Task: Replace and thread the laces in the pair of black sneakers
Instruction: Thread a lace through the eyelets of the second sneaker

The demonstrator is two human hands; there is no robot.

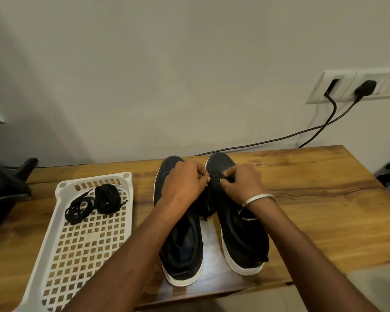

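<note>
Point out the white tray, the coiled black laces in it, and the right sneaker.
white tray [61, 224], head view, on its left rim.
coiled black laces [105, 200], head view, middle of the tighter bundle.
right sneaker [221, 161], head view, on its toe cap.

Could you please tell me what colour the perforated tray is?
The perforated plastic tray is white, shown in the head view.

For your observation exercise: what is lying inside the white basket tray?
Inside the white basket tray lie two bundles of black laces, at its far end. The rest of its lattice floor shows bare. A forearm covers its near right corner.
</note>
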